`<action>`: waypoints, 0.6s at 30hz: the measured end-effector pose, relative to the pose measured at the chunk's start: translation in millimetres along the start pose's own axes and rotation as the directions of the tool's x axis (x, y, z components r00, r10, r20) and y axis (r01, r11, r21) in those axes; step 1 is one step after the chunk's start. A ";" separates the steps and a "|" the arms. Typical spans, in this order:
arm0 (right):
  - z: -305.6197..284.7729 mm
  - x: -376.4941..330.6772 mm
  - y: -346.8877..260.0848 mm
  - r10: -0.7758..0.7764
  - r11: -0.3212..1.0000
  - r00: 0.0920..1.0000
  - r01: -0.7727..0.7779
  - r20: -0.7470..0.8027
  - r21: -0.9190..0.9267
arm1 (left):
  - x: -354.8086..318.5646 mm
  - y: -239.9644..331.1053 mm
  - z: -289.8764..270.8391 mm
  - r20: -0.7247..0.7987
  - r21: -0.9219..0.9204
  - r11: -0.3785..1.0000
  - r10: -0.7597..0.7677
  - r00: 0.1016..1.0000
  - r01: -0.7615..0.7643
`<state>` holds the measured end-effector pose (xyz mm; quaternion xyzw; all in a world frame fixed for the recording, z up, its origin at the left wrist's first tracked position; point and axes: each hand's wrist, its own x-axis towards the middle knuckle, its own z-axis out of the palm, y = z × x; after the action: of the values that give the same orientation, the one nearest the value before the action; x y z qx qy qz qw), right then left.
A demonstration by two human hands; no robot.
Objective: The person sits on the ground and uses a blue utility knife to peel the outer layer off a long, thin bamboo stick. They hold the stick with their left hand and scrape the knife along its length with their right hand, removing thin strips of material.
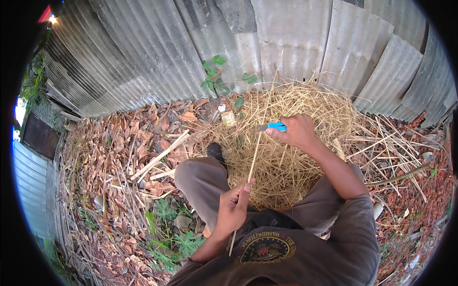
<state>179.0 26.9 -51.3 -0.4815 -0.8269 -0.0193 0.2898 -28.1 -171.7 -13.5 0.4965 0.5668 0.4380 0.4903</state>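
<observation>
Person seated on the ground, knees bent, facing a big straw pile [291, 143] heaped against a corrugated sheet fence [191, 52]. Everything below is placed relative to that pile.

Left hand [232, 207]: just below the pile's near edge, above the lap. Grip closed around a thin pale stick [251, 164], fingers wrapped, thumb up along it. The stick runs up from the fist over the pile's near-left part; its lower end pokes out under the fist toward the shirt.

Right hand [298, 131]: over the pile's middle, arm coming in from lower right. Grip closed on a small knife with blue handle [275, 126], pointing left; a short grey blade tip shows past the handle. Blade sits right at the stick's top end. Can't tell if it's touching or cutting in.

Other bits:
- Dry brown leaves [138, 143] cover the ground left of the pile, w/ a few longer split pale slats [160, 157] lying across them.
- Small green plant [217, 76] at the fence foot, just behind the pile's upper-left edge.
- Loose straw stalks [391, 143] scattered right of the pile on reddish ground.
- Green weeds [169, 233] well below-left of the pile, beside the left knee.
- Dark shoe tip [215, 151] at the pile's left edge.
</observation>
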 end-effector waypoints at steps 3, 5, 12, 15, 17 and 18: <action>-6.6 -5.8 -10.7 -0.090 0.996 0.992 0.087 0.093 0.030 | 0.2 -7.2 2.2 0.018 -0.028 1.000 0.002 1.000 -0.002; 1.6 -21.8 -30.1 -0.250 0.965 0.967 0.252 -0.039 0.068 | 1.2 -8.2 3.3 0.001 -0.059 0.998 0.017 1.000 -0.017; 3.6 -4.5 -6.9 -0.253 0.967 0.963 0.255 -0.094 0.009 | 11.0 -7.5 -2.4 0.035 0.003 0.997 0.073 0.997 -0.073; 5.4 6.2 13.4 -0.238 0.971 0.957 0.236 -0.163 -0.035 | 13.5 -1.8 -2.3 0.032 -0.012 0.996 0.084 0.996 -0.084; 9.8 9.4 19.0 -0.229 0.973 0.952 0.226 -0.202 -0.042 | 13.5 -3.2 -3.7 0.044 -0.009 0.997 0.076 0.996 -0.075; 10.2 9.8 19.7 -0.211 0.977 0.968 0.206 -0.139 -0.049 | 14.8 -4.4 -2.8 0.052 -0.013 0.997 0.074 0.996 -0.073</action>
<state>186.6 48.3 -59.8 -0.3943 -0.8494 -0.0986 0.3366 -31.8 -157.6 -19.2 0.5257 0.5328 0.4456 0.4911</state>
